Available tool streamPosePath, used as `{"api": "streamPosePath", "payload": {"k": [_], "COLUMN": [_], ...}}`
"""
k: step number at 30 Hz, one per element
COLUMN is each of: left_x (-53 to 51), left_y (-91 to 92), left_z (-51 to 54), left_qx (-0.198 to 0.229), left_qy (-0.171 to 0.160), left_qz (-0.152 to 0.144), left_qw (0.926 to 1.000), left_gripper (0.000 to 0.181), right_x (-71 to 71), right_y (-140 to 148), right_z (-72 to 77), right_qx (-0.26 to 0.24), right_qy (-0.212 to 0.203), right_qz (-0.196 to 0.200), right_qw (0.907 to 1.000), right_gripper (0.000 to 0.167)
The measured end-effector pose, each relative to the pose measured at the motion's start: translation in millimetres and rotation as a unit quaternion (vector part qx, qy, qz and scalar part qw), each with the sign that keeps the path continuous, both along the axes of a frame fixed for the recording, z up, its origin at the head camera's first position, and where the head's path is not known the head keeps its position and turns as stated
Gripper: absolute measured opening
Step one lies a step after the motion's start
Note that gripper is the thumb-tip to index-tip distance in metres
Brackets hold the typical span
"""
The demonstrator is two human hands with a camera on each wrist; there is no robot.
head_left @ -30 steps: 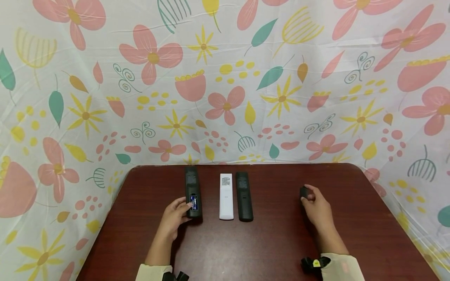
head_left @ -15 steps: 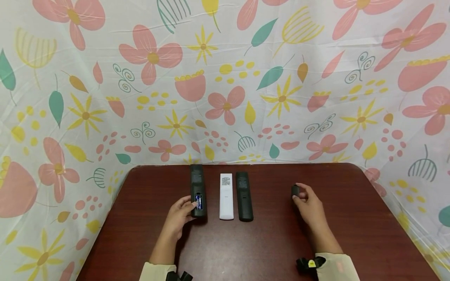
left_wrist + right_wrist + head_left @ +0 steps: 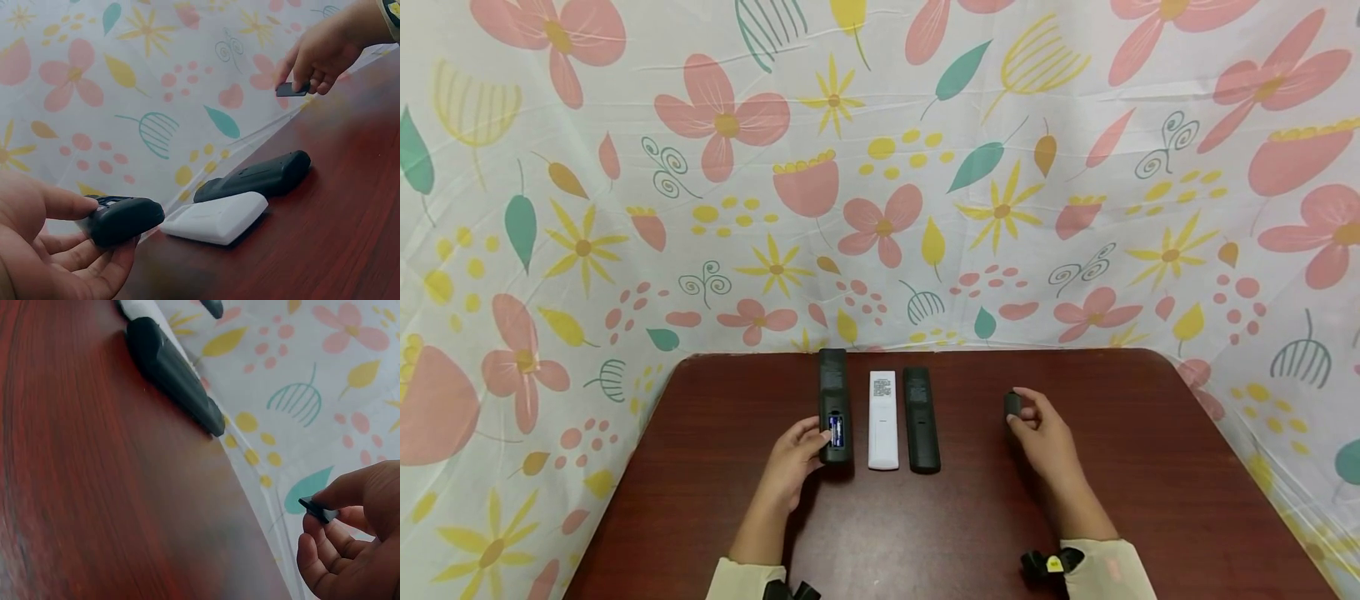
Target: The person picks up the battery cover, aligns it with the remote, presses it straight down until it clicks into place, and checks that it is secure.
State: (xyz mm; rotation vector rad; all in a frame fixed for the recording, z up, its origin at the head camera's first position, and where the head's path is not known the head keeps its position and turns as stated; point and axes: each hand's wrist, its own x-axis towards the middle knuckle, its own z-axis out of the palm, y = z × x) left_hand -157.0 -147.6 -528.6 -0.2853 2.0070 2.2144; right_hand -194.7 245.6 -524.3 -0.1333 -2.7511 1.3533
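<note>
My left hand (image 3: 795, 460) grips the lower end of a black remote control (image 3: 832, 383), held up off the table as the left wrist view shows. Its back faces up, and blue batteries (image 3: 837, 432) show in the uncovered compartment beside my thumb. To the right, my right hand (image 3: 1047, 435) pinches a small black battery cover (image 3: 1012, 406) between thumb and fingers. In the right wrist view this cover (image 3: 318, 510) is seen nearly edge-on, above the table. Between the hands lie a white remote control (image 3: 883, 425) and a second black remote control (image 3: 922, 425), both back side up with closed compartments.
The dark red wooden table (image 3: 895, 533) has rounded far corners. Behind it hangs a white cloth (image 3: 880, 100) printed with flowers and leaves, meeting the table's far edge. Black straps with small devices (image 3: 1051, 564) sit at both wrists.
My left hand has carried the black remote control to the right, closer to the white one. My right hand has brought the battery cover leftward. The two remotes on the table stay put.
</note>
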Motion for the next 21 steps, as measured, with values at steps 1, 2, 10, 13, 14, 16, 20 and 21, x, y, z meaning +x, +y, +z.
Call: {"api": "streamPosePath", "payload": {"k": [1, 2, 10, 13, 14, 16, 20, 21], "left_x": [-0.3, -0.4, -0.6, -1.8, -2.1, -2.5, -2.0, -2.0], "left_y": [1.1, 2.2, 9.2, 11.5, 12.1, 13.6, 16.0, 16.7], "left_z": [0.1, 0.2, 0.6, -0.7, -1.2, -1.0, 1.1, 1.5], "left_qx": [0.004, 0.006, 0.006, 0.012, 0.012, 0.014, 0.017, 0.021], "left_qy": [-0.001, -0.001, 0.003, 0.003, 0.002, 0.003, 0.005, 0.005], "left_qz": [0.000, -0.001, -0.008, -0.003, -0.003, -0.002, -0.001, 0.000], "left_qw": [1.0000, 1.0000, 0.9999, 0.9999, 0.9999, 0.9999, 0.9998, 0.9998], "left_gripper": [0.049, 0.048, 0.050, 0.049, 0.048, 0.048, 0.048, 0.047], "right_x": [-0.3, -0.7, -2.1, -3.2, -3.5, -4.2, -4.5, -4.6], "right_y": [-1.8, -3.5, -16.5, -19.8, -20.9, -23.0, -27.6, -28.7], "right_z": [-0.2, -0.6, 0.9, 1.7, 2.2, 2.4, 3.7, 3.8], "right_qx": [0.000, -0.001, -0.018, -0.022, -0.023, -0.025, -0.025, -0.025], "right_qy": [0.004, 0.006, 0.008, 0.008, 0.009, 0.011, 0.013, 0.013], "right_qz": [0.000, 0.000, 0.006, 0.012, 0.013, 0.015, 0.018, 0.018], "right_qw": [1.0000, 1.0000, 0.9998, 0.9997, 0.9996, 0.9995, 0.9994, 0.9994], "right_gripper": [0.049, 0.049, 0.049, 0.049, 0.049, 0.048, 0.048, 0.047]}}
